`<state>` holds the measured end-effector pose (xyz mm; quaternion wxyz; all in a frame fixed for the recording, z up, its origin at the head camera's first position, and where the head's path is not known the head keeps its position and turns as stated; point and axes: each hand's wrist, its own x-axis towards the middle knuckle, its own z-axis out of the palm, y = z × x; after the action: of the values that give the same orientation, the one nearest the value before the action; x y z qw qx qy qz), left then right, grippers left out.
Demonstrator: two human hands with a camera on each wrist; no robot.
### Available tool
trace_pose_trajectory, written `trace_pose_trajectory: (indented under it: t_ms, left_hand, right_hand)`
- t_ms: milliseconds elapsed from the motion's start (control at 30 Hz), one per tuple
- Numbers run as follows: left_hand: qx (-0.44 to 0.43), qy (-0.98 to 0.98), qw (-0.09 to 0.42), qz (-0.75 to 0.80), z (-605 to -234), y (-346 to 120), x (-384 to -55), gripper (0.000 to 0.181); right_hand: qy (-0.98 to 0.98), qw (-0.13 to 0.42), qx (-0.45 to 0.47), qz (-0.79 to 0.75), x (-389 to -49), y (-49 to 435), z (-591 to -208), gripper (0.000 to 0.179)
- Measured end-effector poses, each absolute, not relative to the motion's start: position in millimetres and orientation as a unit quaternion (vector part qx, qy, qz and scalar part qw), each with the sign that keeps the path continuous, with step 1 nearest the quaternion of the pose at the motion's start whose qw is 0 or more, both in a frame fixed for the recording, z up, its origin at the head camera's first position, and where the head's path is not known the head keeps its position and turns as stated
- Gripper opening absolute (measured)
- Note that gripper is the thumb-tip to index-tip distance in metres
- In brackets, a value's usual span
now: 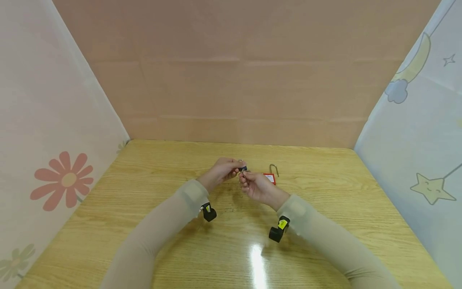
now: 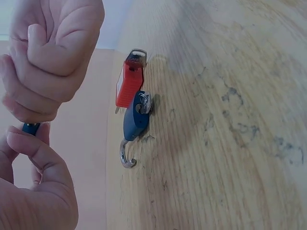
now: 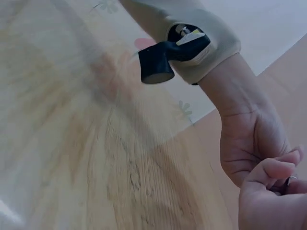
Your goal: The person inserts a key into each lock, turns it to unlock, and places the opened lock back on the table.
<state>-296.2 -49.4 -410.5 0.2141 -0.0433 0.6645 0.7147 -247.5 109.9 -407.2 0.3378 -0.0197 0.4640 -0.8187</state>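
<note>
My left hand pinches a small dark blue padlock, mostly covered by fingers. Close against it, my right hand has its fingers curled and pinches a small silver key with a ring. In the left wrist view a bit of the held padlock shows between the left hand and the right hand. On the table lie a red padlock with a white label and, beside it, another blue padlock with its shackle open and a key in it.
The wooden table has dark scuff marks. The red padlock's silver shackle stands open beyond the right hand. A plain back wall and patterned side walls surround the table. Each sleeve carries a black wrist camera.
</note>
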Motion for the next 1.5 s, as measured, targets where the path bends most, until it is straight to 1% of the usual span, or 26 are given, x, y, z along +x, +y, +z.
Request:
trace_pose_trajectory:
  t_ms: [67,200,333,467,567,667,833,900,1033,1267,1500]
  left_hand:
    - [-0.044,0.669,0.215,0.71,-411.2,-49.7,-296.0,0.015]
    - [-0.053,0.672,0.217,0.706,-411.8,-49.3,-295.2,0.014]
    - [-0.061,0.664,0.219,0.712,-410.5,-48.2,-293.8,0.013]
    - [-0.06,0.654,0.221,0.721,-409.2,-48.1,-293.1,0.012]
    - [-0.056,0.651,0.214,0.726,-408.8,-48.8,-293.0,0.013]
    - [-0.052,0.649,0.206,0.731,-408.5,-49.6,-292.9,0.012]
    - [-0.055,0.645,0.209,0.733,-408.2,-49.1,-292.4,0.012]
    - [-0.059,0.645,0.21,0.733,-408.7,-48.3,-292.5,0.013]
    - [-0.061,0.645,0.209,0.733,-410.1,-47.3,-292.9,0.013]
    - [-0.055,0.645,0.211,0.733,-412.0,-47.4,-291.3,0.013]
    - [-0.045,0.651,0.212,0.728,-414.2,-45.9,-290.6,0.014]
  right_hand:
    - [0.486,0.335,-0.022,-0.807,-248.1,110.2,-407.8,0.028]
    - [0.604,0.293,-0.045,-0.74,-249.3,111.3,-409.8,0.023]
    - [0.696,0.248,-0.059,-0.671,-249.8,111.1,-410.5,0.029]
    - [0.732,0.225,-0.063,-0.64,-248.6,109.6,-408.1,0.033]
    - [0.722,0.229,-0.065,-0.65,-247.7,109.3,-406.5,0.034]
    - [0.694,0.249,-0.048,-0.674,-247.6,110.4,-405.4,0.035]
    - [0.693,0.263,-0.005,-0.671,-247.3,113.0,-403.0,0.045]
    - [0.707,0.261,-0.009,-0.657,-247.1,113.6,-402.9,0.048]
    - [0.717,0.252,-0.018,-0.649,-246.8,113.9,-404.1,0.041]
    - [0.707,0.241,-0.005,-0.665,-248.3,113.8,-404.8,0.029]
    - [0.667,0.242,-0.001,-0.705,-249.5,113.5,-406.5,0.026]
